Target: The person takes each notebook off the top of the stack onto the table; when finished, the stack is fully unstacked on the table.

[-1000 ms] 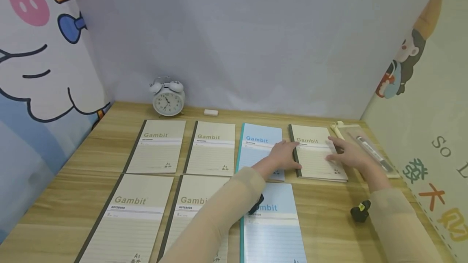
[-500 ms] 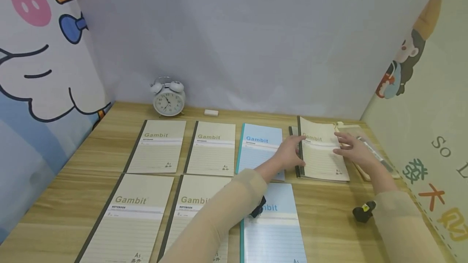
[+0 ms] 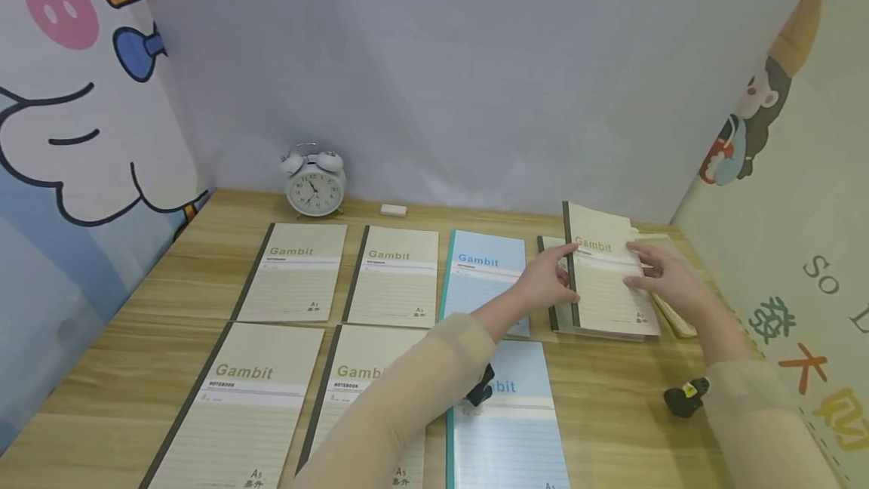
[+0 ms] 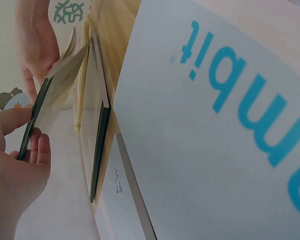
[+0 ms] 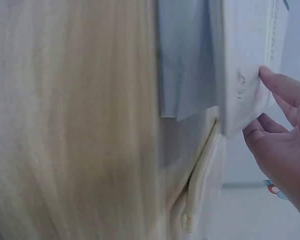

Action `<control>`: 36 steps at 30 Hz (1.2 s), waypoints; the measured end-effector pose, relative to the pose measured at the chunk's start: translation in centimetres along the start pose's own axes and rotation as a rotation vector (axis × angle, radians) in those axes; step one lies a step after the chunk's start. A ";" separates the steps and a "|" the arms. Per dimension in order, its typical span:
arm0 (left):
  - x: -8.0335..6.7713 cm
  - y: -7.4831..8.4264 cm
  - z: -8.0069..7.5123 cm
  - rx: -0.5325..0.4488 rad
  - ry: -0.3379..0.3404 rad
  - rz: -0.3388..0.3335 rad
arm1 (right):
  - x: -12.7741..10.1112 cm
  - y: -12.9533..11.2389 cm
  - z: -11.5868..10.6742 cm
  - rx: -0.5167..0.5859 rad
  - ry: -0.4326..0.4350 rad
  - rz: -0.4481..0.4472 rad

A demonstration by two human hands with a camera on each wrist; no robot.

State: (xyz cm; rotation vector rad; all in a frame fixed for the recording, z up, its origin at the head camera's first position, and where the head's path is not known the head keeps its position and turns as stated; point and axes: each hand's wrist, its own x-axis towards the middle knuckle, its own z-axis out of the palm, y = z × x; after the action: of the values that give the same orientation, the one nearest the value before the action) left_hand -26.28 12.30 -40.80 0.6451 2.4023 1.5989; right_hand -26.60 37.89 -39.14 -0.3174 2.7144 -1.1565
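At the back right, a cream Gambit notebook (image 3: 607, 274) with a dark spine is tilted up off another cream notebook (image 3: 553, 246) lying beneath it. My left hand (image 3: 546, 281) grips the spine, the thumb on one cover and fingers on the other, as the left wrist view shows. On the opposite edge, my right hand (image 3: 668, 278) pinches the lifted notebook (image 5: 242, 65) between thumb and fingers. Just left lies a blue notebook (image 3: 485, 247), partly behind my left hand. A pale pouch (image 3: 674, 315) sits behind the right hand, mostly hidden.
Cream notebooks (image 3: 292, 270) (image 3: 394, 270) lie in the back row. In front are more cream ones (image 3: 265, 391) (image 3: 353, 353) and a blue one (image 3: 505, 436), partly under my left sleeve. A white alarm clock (image 3: 315, 191) and a white eraser (image 3: 394, 210) stand behind.
Both hands have taken hold of the top cream notebook and raised it, shifting it right and tilting it. The cream notebook beneath has come into view at its left.
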 end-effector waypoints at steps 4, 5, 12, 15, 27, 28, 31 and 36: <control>-0.4 0.6 -0.3 -0.062 -0.005 0.024 | 0.0 -0.5 -0.3 0.024 -0.036 -0.027; -0.5 0.8 -0.4 -0.077 -0.005 0.027 | -0.1 -0.7 -0.4 0.017 -0.035 -0.030; -1.0 2.0 -1.1 -0.135 -0.006 0.032 | -0.5 -1.5 -1.0 0.021 0.006 -0.010; -1.2 2.5 -1.4 -0.120 -0.019 0.027 | -1.0 -1.8 -1.3 0.024 0.018 -0.025; -2.3 3.0 -2.3 -0.052 -0.048 0.068 | -3.8 -3.5 -2.3 0.045 0.048 -0.072; -2.4 3.0 -2.4 -0.051 -0.051 0.071 | -4.0 -3.6 -2.3 0.052 0.051 -0.070; -3.0 3.2 -2.4 -0.068 -0.072 0.070 | -4.6 -3.9 -2.4 0.041 0.044 -0.081; -4.0 3.1 -2.6 -0.064 -0.111 0.079 | -5.8 -4.3 -2.5 0.030 0.004 -0.130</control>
State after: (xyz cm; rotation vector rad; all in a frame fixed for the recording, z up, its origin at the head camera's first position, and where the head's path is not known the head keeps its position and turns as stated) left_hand -22.90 9.35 -37.24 0.8038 2.2644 1.6175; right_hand -21.12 38.22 -33.92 -0.4939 2.7119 -1.2312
